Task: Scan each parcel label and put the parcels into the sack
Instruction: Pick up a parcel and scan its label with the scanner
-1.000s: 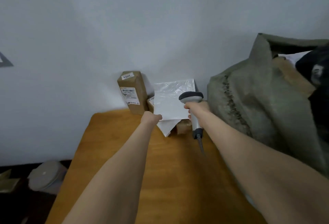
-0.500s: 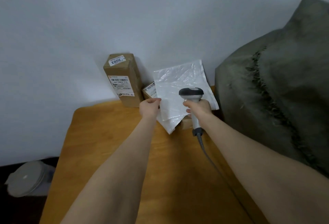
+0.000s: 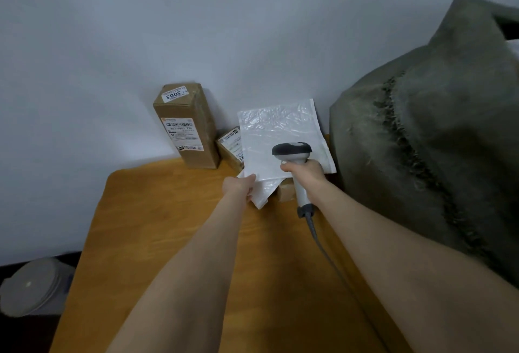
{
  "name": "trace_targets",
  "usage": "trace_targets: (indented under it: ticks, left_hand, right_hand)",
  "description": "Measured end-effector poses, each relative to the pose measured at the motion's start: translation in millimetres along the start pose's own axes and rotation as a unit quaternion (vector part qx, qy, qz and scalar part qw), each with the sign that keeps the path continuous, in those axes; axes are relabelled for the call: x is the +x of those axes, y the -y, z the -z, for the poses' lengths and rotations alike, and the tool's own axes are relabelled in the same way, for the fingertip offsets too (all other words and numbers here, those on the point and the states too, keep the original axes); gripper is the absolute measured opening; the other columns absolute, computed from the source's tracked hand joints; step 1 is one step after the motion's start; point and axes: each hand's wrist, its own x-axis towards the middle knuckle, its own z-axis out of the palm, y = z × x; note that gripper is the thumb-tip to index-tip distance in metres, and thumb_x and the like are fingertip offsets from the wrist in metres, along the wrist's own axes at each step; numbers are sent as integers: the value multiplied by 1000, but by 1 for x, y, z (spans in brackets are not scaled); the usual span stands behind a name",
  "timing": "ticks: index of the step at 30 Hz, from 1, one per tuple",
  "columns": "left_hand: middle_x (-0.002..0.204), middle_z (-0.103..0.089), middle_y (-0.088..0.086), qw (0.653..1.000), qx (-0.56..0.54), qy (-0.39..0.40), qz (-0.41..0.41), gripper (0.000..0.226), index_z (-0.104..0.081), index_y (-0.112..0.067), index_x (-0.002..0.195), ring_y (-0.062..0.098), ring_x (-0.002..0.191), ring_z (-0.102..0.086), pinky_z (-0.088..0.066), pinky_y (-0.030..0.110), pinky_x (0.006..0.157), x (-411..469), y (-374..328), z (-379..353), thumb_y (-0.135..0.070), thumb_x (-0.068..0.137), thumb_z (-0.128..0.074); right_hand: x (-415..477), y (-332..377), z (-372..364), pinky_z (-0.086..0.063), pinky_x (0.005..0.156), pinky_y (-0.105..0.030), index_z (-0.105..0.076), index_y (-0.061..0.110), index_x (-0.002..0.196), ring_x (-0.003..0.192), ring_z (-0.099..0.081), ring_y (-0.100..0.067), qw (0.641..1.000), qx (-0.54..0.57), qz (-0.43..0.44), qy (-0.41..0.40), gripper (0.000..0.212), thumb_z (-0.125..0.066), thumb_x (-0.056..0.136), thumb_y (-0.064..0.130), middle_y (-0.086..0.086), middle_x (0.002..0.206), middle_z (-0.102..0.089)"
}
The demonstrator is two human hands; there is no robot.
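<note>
Table (image 3: 140, 212): wooden, lower centre, open wood toward you; grey-green sack (image 3: 435, 156) crowds its right edge.
Parcel (image 3: 278, 130): crinkled white mailer, centre frame, tilted up.
Left hand (image 3: 238, 187): pinches its lower corner.
Right hand (image 3: 306, 173): grips your scanner (image 3: 292, 151).

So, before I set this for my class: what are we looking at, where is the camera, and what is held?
No machine here: a person's two bare arms, filmed by one camera worn on the head, looking forward and down. The left hand pinches a white plastic mailing bag by its lower corner. The right hand grips a corded barcode scanner. On the wooden table a tall cardboard box stands upright, a smaller box beside it. The grey-green sack sits on the right.
</note>
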Motion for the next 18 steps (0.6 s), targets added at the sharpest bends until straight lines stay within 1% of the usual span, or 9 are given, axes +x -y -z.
trace_targets:
  ticks: [3,6,8,9,11,12,14,16,18]
  left_hand:
    - [87,-65,11,999,-23,-5,-22,28,-62,-3,103,22,77,-63,-57,35,81,8,-2,-2,-14,81,-75]
    - [82,-58,1,986,-12,-9,-169,10,-56,-13,86,14,72,-53,-47,26,70,-8,-14,3,-13,86,-66]
    - [73,-52,-4,962,19,39,-269,23,-47,-15,69,12,69,-48,-40,22,66,-32,-28,14,-6,83,-63]
    - [78,-56,-6,954,28,85,-287,28,-43,-16,65,11,73,-50,-41,21,68,-46,-34,20,-1,81,-62]
    - [103,-66,0,933,68,195,-295,32,-43,-16,61,9,93,-59,-46,25,85,-74,-43,27,4,77,-62]
    - [112,-66,11,919,86,235,-303,33,-44,-17,59,13,102,-61,-45,29,94,-89,-46,28,5,77,-62]
    - [112,-60,25,907,100,271,-306,34,-45,-15,61,25,110,-60,-43,35,103,-119,-46,31,8,79,-60]
    - [98,-66,12,902,112,297,-292,30,-47,-14,65,21,110,-60,-43,37,105,-143,-42,37,7,83,-59]
    - [112,-66,-3,901,89,337,-258,20,-56,-14,71,17,118,-56,-43,36,102,-165,-36,49,-1,85,-58]
  right_hand:
    - [6,-7,-4,-42,78,-31,-52,9,107,83,-51,-16,1000,0,-3,-12,29,-70,88,20,0,85,-53]
    - [5,0,-1,-52,75,-29,-59,6,106,87,-65,-18,998,55,8,-35,29,-74,86,20,-5,96,-65]
    - [-4,13,2,-58,77,-29,-63,5,105,83,-70,-14,994,107,9,-35,38,-79,81,29,-3,97,-72]
    - [-9,20,4,-59,79,-33,-65,7,105,82,-72,-15,992,122,10,-30,44,-82,76,36,-3,95,-74]
    - [-23,32,8,-59,82,-39,-66,11,108,85,-73,-21,990,137,27,-9,53,-84,71,44,-6,97,-75]
    - [-33,37,9,-59,83,-41,-65,10,110,87,-72,-24,988,147,36,0,57,-85,69,44,-7,100,-74]
    - [-56,45,13,-57,88,-44,-63,11,114,93,-69,-28,989,144,40,3,65,-87,65,47,-8,103,-72]
    - [-77,47,22,-55,89,-44,-62,12,110,92,-68,-28,989,147,24,-3,58,-87,67,41,-8,103,-70]
    - [-96,44,33,-56,83,-41,-60,11,97,82,-67,-26,986,165,0,-2,31,-80,76,22,-11,97,-69]
